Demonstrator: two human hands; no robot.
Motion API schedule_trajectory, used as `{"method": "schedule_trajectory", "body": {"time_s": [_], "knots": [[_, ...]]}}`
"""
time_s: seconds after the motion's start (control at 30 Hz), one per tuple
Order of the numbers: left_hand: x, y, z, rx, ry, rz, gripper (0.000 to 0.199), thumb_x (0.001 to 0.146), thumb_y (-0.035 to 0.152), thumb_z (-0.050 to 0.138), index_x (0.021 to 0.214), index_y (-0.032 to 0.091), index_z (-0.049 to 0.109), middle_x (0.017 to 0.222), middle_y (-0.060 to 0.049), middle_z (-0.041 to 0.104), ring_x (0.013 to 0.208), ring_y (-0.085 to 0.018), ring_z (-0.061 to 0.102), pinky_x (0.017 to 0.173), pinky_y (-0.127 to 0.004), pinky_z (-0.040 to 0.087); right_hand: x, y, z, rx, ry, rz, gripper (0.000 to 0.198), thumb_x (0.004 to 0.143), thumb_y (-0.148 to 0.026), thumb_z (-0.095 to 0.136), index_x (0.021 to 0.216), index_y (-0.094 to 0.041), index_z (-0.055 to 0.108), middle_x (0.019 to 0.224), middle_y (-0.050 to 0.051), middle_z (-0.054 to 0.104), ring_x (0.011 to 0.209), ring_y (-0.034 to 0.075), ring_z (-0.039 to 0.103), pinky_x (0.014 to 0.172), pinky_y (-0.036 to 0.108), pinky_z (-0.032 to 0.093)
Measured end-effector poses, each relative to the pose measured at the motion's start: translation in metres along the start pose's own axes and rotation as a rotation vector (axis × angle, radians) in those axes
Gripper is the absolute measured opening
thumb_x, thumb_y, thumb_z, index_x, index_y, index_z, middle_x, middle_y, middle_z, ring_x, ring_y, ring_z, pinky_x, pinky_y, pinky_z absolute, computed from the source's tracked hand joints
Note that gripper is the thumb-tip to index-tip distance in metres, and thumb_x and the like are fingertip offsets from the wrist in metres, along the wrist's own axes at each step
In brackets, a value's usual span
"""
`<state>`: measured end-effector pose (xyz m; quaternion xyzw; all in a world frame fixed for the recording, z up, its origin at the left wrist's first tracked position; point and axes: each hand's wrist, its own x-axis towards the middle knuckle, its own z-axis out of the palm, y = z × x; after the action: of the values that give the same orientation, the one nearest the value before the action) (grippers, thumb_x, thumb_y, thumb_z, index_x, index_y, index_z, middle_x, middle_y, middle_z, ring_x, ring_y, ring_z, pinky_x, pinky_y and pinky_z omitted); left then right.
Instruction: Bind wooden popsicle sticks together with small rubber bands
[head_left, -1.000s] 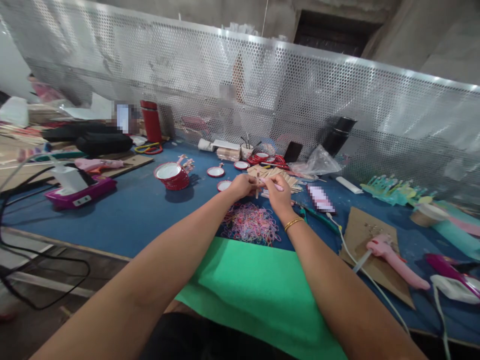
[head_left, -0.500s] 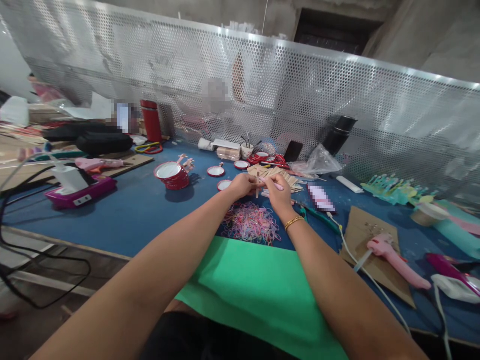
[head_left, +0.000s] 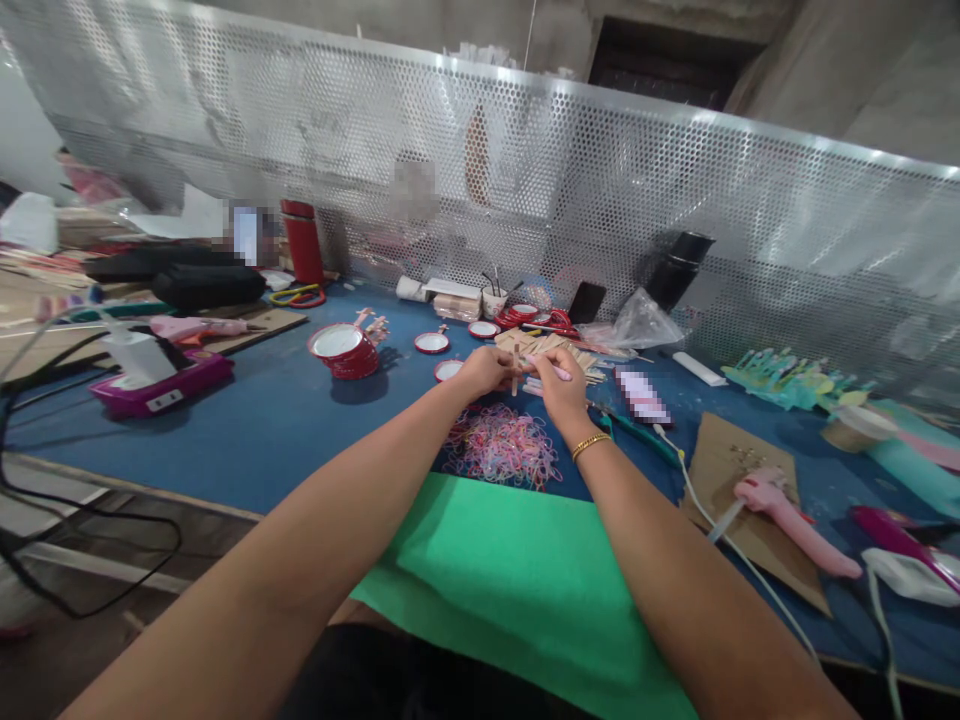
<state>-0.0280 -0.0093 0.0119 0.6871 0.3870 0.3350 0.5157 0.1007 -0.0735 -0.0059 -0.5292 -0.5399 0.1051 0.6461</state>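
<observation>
Between my fingers, my left hand (head_left: 489, 371) pinches a small wooden stick (head_left: 515, 370) that stands upright. Closed round a pink pen-like tool (head_left: 556, 371), my right hand (head_left: 564, 385) holds its tip against or very near the stick; I cannot tell whether they touch. Below both hands lies a heap of small multicoloured rubber bands (head_left: 506, 447). Behind them is a pile of flat wooden sticks (head_left: 585, 362). A round red-rimmed white piece (head_left: 448, 370) sits partly hidden by my left hand.
Left stands a stack of red-rimmed round pieces (head_left: 341, 345). Right are green-handled pliers (head_left: 645, 437), a phone (head_left: 642, 396) and a pink glue gun (head_left: 795, 520) on cardboard (head_left: 705, 470). A green sheet (head_left: 510, 560) covers the front edge. A perforated metal panel (head_left: 360, 130) closes the back.
My right hand and wrist have shifted very slightly to the right. The left hand and the stick look unmoved.
</observation>
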Motion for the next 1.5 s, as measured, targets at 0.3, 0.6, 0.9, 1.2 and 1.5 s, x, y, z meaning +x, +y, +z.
{"method": "schedule_trajectory", "body": {"time_s": [0.3, 0.6, 0.9, 1.2, 1.5], "knots": [[0.0009, -0.0010, 0.0000, -0.032, -0.011, -0.018, 0.030, 0.061, 0.034, 0.081, 0.058, 0.011, 0.062, 0.052, 0.001, 0.059, 0.047, -0.008, 0.052, 0.047, -0.019, 0.043, -0.0004, 0.0002, -0.0001, 0.002, -0.008, 0.000, 0.019, 0.080, -0.037, 0.053, 0.071, -0.021, 0.057, 0.069, -0.002, 0.061, 0.070, 0.016, 0.054, 0.069, 0.028, 0.042], [0.0041, -0.0044, -0.0003, -0.038, -0.017, -0.020, 0.033, 0.059, 0.040, 0.082, 0.061, 0.011, 0.064, 0.052, 0.002, 0.058, 0.048, -0.008, 0.052, 0.047, -0.019, 0.042, -0.0006, -0.0019, -0.0006, -0.018, -0.012, -0.023, 0.019, 0.079, -0.037, 0.054, 0.069, -0.021, 0.057, 0.069, -0.002, 0.060, 0.069, 0.015, 0.053, 0.069, 0.028, 0.041], [0.0023, -0.0022, -0.0003, -0.034, -0.009, -0.019, 0.031, 0.060, 0.037, 0.081, 0.059, 0.011, 0.064, 0.054, 0.000, 0.059, 0.048, -0.008, 0.051, 0.048, -0.019, 0.042, -0.0008, -0.0029, 0.0001, -0.027, -0.017, -0.034, 0.019, 0.080, -0.036, 0.054, 0.070, -0.021, 0.058, 0.069, -0.003, 0.060, 0.068, 0.014, 0.051, 0.069, 0.028, 0.041], [0.0048, -0.0052, -0.0007, -0.012, -0.003, -0.018, 0.030, 0.061, 0.036, 0.080, 0.059, 0.011, 0.064, 0.053, 0.001, 0.059, 0.046, -0.008, 0.049, 0.046, -0.019, 0.041, -0.0008, -0.0028, 0.0000, -0.027, -0.022, -0.049, 0.019, 0.080, -0.036, 0.053, 0.070, -0.021, 0.058, 0.070, -0.003, 0.060, 0.069, 0.014, 0.051, 0.070, 0.028, 0.041], [0.0044, -0.0044, -0.0005, 0.004, -0.003, 0.004, 0.028, 0.061, 0.035, 0.080, 0.061, 0.011, 0.066, 0.050, 0.002, 0.057, 0.044, -0.007, 0.047, 0.045, -0.019, 0.039, -0.0015, -0.0034, -0.0006, -0.018, -0.025, -0.025, 0.018, 0.081, -0.037, 0.054, 0.073, -0.021, 0.058, 0.071, -0.002, 0.062, 0.071, 0.015, 0.053, 0.071, 0.028, 0.042]]}}
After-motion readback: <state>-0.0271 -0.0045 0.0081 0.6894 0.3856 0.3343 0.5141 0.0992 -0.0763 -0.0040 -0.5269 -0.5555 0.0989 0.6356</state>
